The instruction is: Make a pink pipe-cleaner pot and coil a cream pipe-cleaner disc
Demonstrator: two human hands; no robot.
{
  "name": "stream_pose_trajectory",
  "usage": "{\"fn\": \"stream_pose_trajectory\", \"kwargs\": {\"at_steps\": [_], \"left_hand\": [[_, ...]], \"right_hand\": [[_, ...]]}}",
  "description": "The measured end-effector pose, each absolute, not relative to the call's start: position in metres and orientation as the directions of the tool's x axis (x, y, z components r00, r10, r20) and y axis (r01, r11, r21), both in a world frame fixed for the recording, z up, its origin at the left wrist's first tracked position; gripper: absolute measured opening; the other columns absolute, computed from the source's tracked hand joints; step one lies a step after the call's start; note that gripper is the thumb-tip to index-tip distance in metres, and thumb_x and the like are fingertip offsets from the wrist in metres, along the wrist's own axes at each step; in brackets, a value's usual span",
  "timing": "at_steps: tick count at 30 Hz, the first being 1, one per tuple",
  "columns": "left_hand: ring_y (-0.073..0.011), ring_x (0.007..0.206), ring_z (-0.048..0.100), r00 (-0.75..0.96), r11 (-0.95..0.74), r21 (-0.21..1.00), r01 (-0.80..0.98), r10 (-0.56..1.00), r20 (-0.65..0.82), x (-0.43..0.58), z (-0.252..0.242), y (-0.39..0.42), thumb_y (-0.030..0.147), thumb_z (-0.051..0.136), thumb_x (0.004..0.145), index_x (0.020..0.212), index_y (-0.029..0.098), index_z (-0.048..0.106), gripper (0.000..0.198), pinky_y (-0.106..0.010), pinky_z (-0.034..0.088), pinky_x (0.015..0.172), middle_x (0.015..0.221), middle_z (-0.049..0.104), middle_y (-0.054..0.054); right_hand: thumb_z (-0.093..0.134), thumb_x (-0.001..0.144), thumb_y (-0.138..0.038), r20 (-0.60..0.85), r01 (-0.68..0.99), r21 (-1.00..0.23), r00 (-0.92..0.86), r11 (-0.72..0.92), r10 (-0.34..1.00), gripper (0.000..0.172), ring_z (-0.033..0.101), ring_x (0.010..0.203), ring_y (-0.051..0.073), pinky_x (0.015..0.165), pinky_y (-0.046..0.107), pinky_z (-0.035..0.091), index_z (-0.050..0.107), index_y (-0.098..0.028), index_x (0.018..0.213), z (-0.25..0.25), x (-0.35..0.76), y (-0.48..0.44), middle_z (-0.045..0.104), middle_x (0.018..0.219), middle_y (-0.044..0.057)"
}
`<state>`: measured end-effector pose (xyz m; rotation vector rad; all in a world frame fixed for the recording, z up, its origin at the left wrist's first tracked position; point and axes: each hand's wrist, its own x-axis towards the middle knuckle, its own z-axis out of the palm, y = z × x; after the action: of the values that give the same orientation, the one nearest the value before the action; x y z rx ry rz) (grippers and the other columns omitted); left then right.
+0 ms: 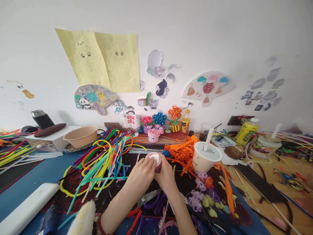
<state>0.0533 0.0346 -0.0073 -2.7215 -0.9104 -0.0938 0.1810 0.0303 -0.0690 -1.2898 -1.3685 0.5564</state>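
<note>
A small round pot point(158, 167) with a dark pink side and a white top is held up over the middle of the dark mat. My left hand point(143, 172) is closed at its left side, fingertips pressing on the white top. Wrapped round its right side is my right hand point(166, 173). Below my hands lie scissors point(148, 197), partly hidden by my right forearm. Bunches of coloured pipe cleaners point(107, 163) spread to the left. Curled orange pipe cleaners point(181, 153) lie close on the right, with purple flower shapes point(197, 195) nearer to me.
Finished flower pots point(175, 126) stand against the wall beside a yellow-capped bottle point(186, 122). A drink cup point(206, 158) with a straw is right of my hands. At left are a beige bowl point(80, 134), a white long box point(29, 209) and a black flask point(42, 119).
</note>
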Motion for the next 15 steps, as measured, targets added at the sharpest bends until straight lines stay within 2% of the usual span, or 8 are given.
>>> {"fn": "stream_pose_trajectory", "kwargs": {"at_steps": [3,7,12,15], "left_hand": [[-0.0333,0.127,0.053,0.792,-0.761,-0.22,0.61,0.591,0.152,0.054,-0.009,0.034,0.001,0.043,0.085,0.124,0.001,0.059,0.042,-0.048,0.042,0.105,0.129,0.062,-0.024],[-0.0348,0.128,0.052,0.774,-0.751,-0.186,0.633,0.608,0.176,0.051,-0.013,0.036,0.0,0.044,0.082,0.126,0.002,0.058,0.046,-0.053,0.039,0.105,0.132,0.061,-0.023],[-0.0327,0.127,0.052,0.739,-0.733,-0.123,0.668,0.636,0.222,0.045,-0.018,0.038,0.002,0.047,0.081,0.13,0.008,0.057,0.05,-0.053,0.038,0.106,0.135,0.061,-0.015],[-0.0315,0.125,0.053,0.709,-0.717,-0.083,0.692,0.653,0.266,0.044,-0.018,0.039,0.006,0.047,0.086,0.131,0.012,0.056,0.046,-0.051,0.038,0.105,0.133,0.063,-0.011]], "right_hand": [[0.068,0.069,-0.022,0.377,0.383,-0.881,0.213,0.278,0.902,0.044,0.07,0.093,0.026,0.082,0.036,0.055,0.06,-0.02,0.111,-0.069,0.182,0.03,0.073,0.104,0.007],[0.067,0.07,-0.02,0.398,0.443,-0.852,0.206,0.277,0.894,0.062,0.068,0.106,0.028,0.091,0.04,0.053,0.053,-0.021,0.131,-0.071,0.186,0.028,0.07,0.117,0.009],[0.064,0.077,-0.019,0.423,0.552,-0.791,0.181,0.264,0.888,0.05,0.061,0.116,0.028,0.099,0.042,0.049,0.063,-0.026,0.126,-0.072,0.193,0.022,0.063,0.127,0.009],[0.065,0.081,-0.025,0.422,0.715,-0.671,0.149,0.197,0.894,0.05,0.059,0.117,0.031,0.095,0.046,0.051,0.06,-0.03,0.131,-0.068,0.193,0.017,0.061,0.129,0.009]]}}
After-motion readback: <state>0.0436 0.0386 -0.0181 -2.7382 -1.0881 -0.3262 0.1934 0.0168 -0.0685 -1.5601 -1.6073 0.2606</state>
